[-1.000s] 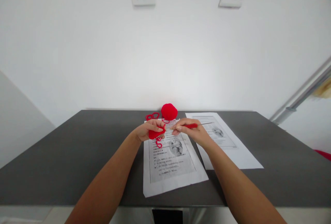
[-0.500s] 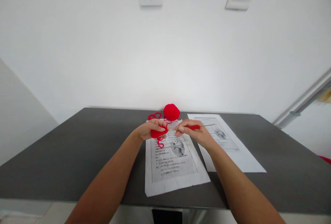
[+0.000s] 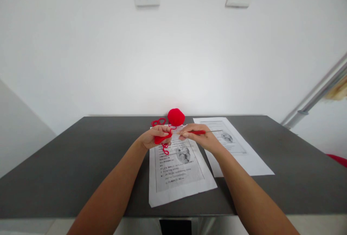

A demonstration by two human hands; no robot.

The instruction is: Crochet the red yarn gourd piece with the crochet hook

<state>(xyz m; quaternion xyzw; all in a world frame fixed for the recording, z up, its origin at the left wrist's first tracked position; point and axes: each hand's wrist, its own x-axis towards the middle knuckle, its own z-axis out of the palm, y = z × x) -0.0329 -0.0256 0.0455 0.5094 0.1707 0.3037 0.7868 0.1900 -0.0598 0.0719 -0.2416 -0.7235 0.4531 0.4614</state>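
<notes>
In my left hand (image 3: 152,137) is a small piece of red crochet work (image 3: 161,139), pinched between thumb and fingers, with a loose yarn tail (image 3: 165,150) dangling below. My right hand (image 3: 200,136) grips a crochet hook (image 3: 197,132) with a red handle, held much like a pen. Its thin metal shaft points right, and its other end reaches left to the edge of the red work; whether it sits inside a stitch I cannot tell. Behind the hands, a ball of red yarn (image 3: 176,117) rests near the wall, a strand running from it towards my left hand.
Under my hands lies a printed sheet (image 3: 179,188), and a second printed sheet (image 3: 255,166) lies to its right on the dark table (image 3: 81,162). Loops of red yarn (image 3: 158,122) lie left of the ball. A white wall (image 3: 173,65) rises behind the table.
The hook's left end has come closer to the red work, the gap between my hands narrowing slightly. The whole view has shifted a little as my head moved.
</notes>
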